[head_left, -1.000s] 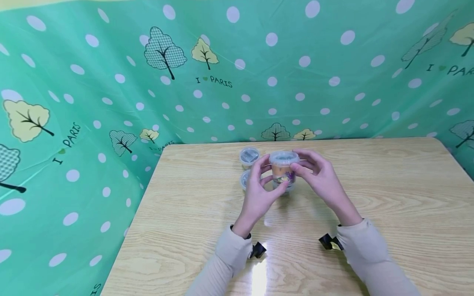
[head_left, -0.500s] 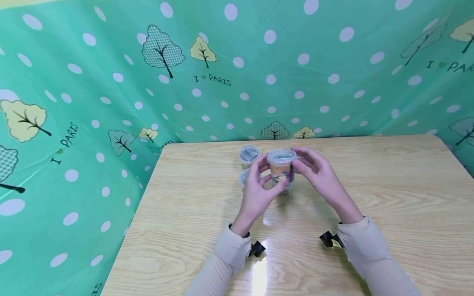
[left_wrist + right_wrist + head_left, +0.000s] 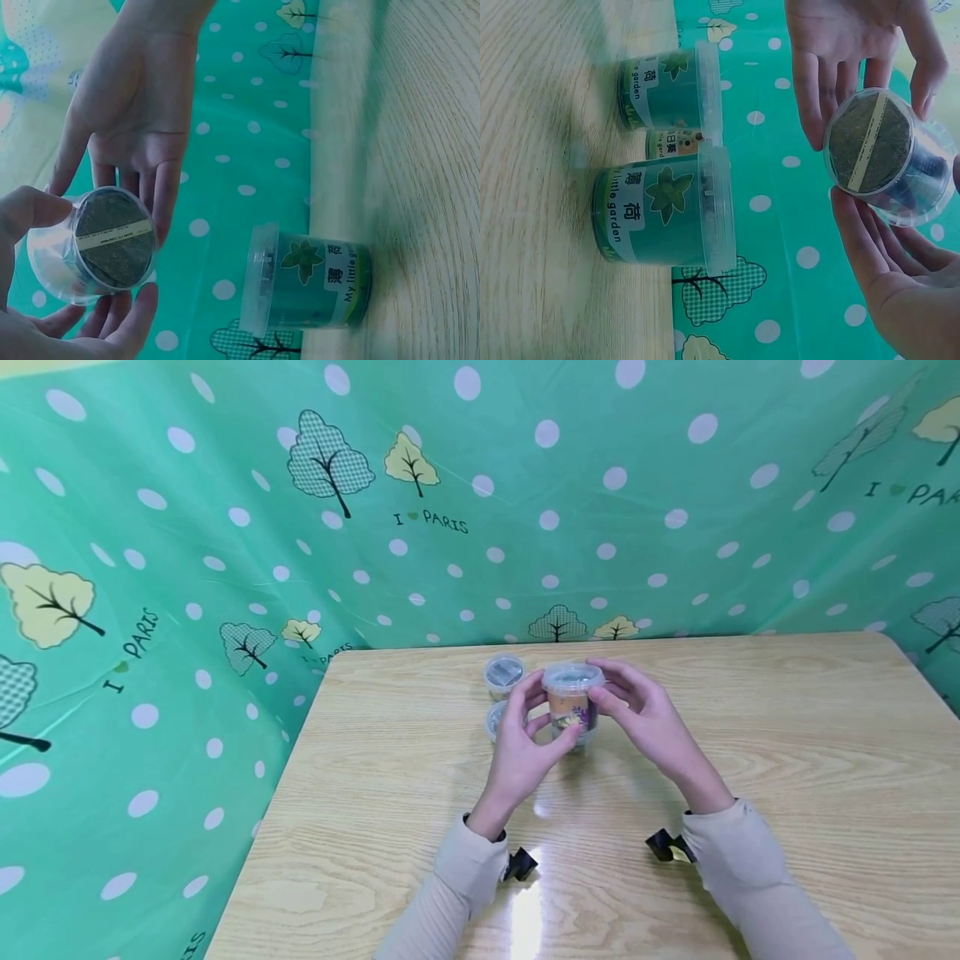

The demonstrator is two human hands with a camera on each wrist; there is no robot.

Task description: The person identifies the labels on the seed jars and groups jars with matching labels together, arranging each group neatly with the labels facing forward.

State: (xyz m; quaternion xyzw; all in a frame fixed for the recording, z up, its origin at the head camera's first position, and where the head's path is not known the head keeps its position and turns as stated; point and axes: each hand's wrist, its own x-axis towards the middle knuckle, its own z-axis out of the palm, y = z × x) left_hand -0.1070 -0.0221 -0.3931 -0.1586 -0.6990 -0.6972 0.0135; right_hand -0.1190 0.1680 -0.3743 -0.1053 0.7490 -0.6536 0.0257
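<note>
Both hands hold up a clear plastic tub (image 3: pixel 572 703) with a translucent lid and an orange and purple label. My left hand (image 3: pixel 521 760) grips its left and lower side, thumb across the front. On the other side my right hand (image 3: pixel 654 728) holds it near the lid, thumb at the rim. The wrist views look at the tub's underside, where dark, soil-like filling (image 3: pixel 112 259) shows with a pale printed strip (image 3: pixel 868 142) across it. In the right wrist view, green-labelled tubs (image 3: pixel 664 210) stand on the table below the held one.
Two lidded tubs, one farther back (image 3: pixel 504 673) and one nearer (image 3: pixel 495 720), stand left of the held tub, the nearer partly hidden by my left hand. A tub with a sunflower label (image 3: pixel 673 141) shows between the green ones. A green dotted cloth (image 3: pixel 480 527) hangs behind the wooden table (image 3: pixel 360 827).
The hands and tub shift only very slightly, and the whole head view moves a little with them. Both hands keep hold of the tub throughout.
</note>
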